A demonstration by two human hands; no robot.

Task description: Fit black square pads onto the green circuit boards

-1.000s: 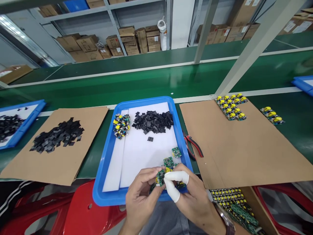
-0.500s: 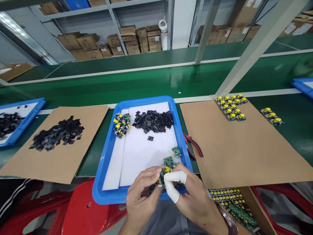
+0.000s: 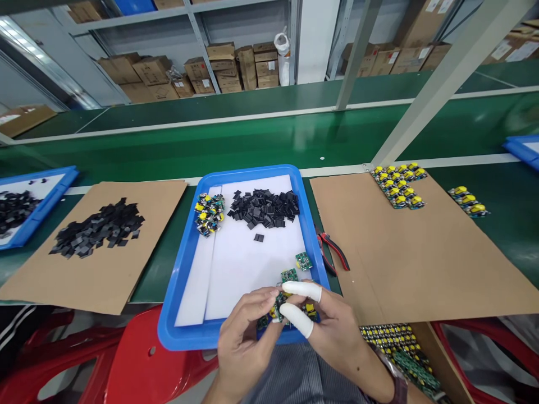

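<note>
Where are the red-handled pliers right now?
In the head view, the pliers lie just right of the central blue tray, one handle overlapping the right-hand cardboard.

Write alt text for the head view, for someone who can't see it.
A person's left hand holds a small circuit board above the near end of a blue tray, the right hand, in white finger covers, close against it. Black pieces and more boards lie in the tray; red-and-black pliers lie to its right.
</note>
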